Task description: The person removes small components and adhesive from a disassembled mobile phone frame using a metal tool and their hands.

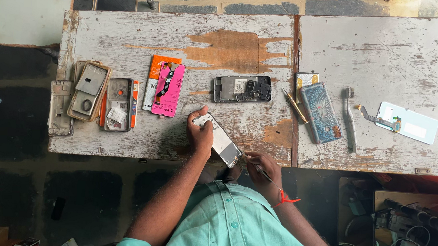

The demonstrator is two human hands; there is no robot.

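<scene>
At the near edge of the worn white bench (148, 32), we have our left hand (200, 134) clamped around the top end of an opened phone frame (218, 140), thumb on its upper edge, the frame slanting down toward us with its lower end past the bench lip. Our right hand (262, 168) pinches a thin tool (257, 167), tip set at the frame's lower corner; whether it is tweezers or a probe we cannot tell.

Around us: a pink phone back (169, 89) with a flex strip lying on it, a dark stripped mid-frame (242, 89), a small screwdriver (295, 106), a blue patterned case (321, 113), a toothbrush (350, 118), a pale display panel (409, 122) and stacked frames (86, 92) far left.

Risks as we judge them:
- Frame hangs partly off the bench; a slackened left grip would drop it to the floor.
- Tool tip slipping under side pressure could scratch the board or tear a flex.
- Any loosened small part near that overhanging corner would fall out of sight below.
</scene>
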